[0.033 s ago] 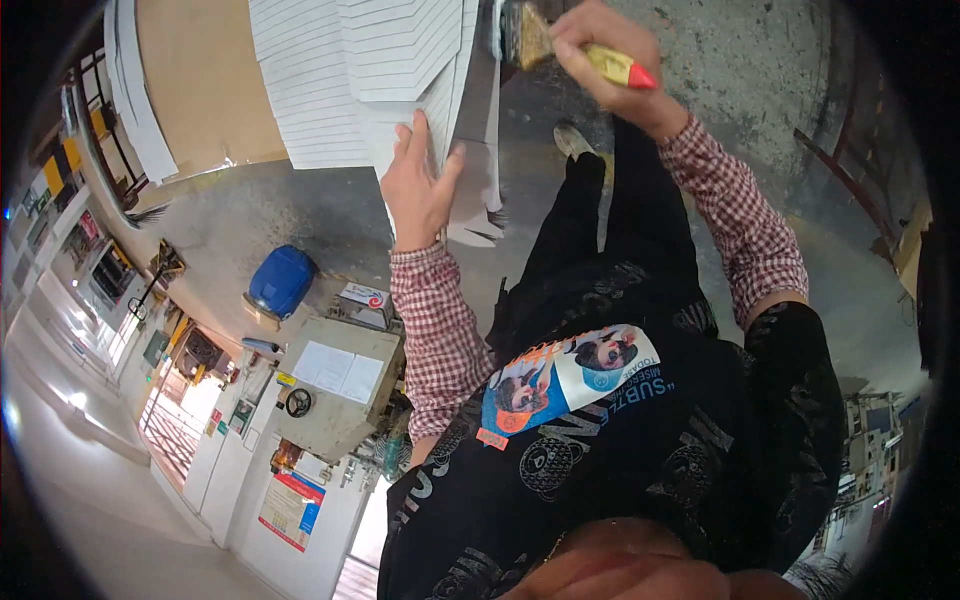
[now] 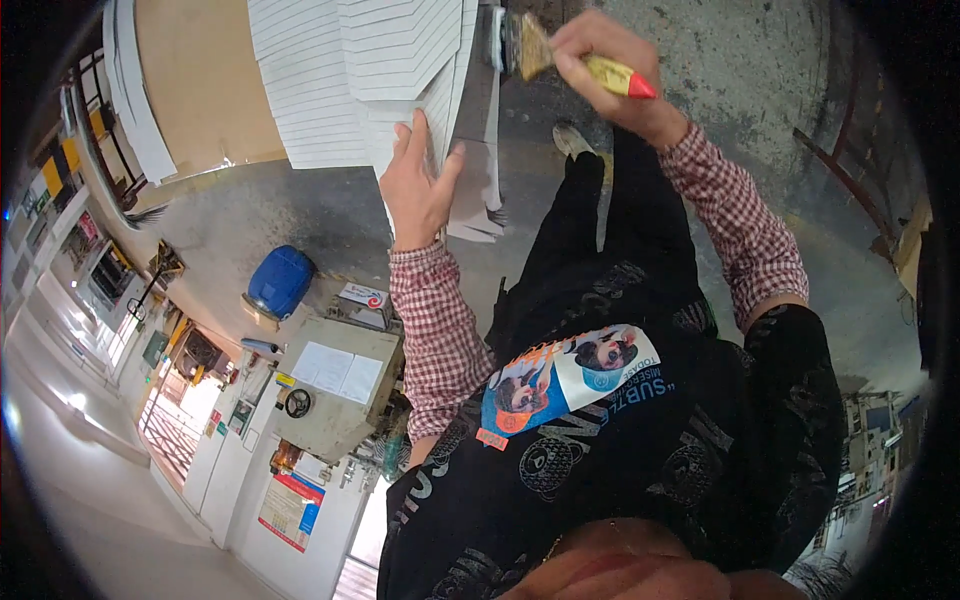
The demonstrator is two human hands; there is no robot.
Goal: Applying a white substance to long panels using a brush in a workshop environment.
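Shifted slightly down the view since the earlier frame, a paintbrush (image 2: 535, 48) is pinched by its yellow, red-tipped handle between the fingers and thumb of the right hand (image 2: 618, 42), its broad end at the right edge of a layered stack of lined white sheets (image 2: 315, 90); whether it touches is unclear. Near the stack's lower right corner, the left hand (image 2: 420, 195) rests on top, fingers loosely spread, thumb apart. Beyond the stack's left edge shows a brown board (image 2: 215, 80).
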